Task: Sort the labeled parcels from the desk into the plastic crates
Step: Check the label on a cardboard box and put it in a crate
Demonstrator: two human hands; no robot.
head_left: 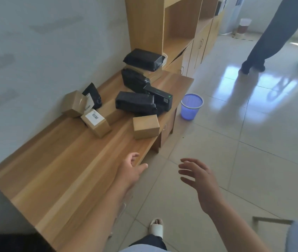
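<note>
Parcels lie clustered on the far half of a long wooden desk (68, 170) that stands against a pale wall. Nearest the camera among them, a plain cardboard box (146, 126) sits at the desk's front edge, and to its left a tilted cardboard box with a white barcode label (95, 123) rests on the desktop. Behind that one, a third brown box (74, 103) leans by the wall with a small black pouch (92, 95) propped against it. Further along, a black wrapped parcel (135, 103) lies flat, touching a black box with green marks (160, 97); another black parcel (134, 80) sits behind them, and a fourth black parcel (143, 59) is stacked higher, next to a wooden shelf unit (177, 30). The left hand (131, 170) hovers over the desk's front edge, fingers loosely spread, holding nothing. The right hand (199, 177) is raised over the tiled floor, fingers splayed wide, also empty and well apart from every parcel. A blue mesh wastebasket (191, 106) stands on the floor just beyond the desk's far end. Another person's dark-trousered legs (272, 37) appear at the upper right. A white slipper (156, 227) shows on the wearer's foot below.
</note>
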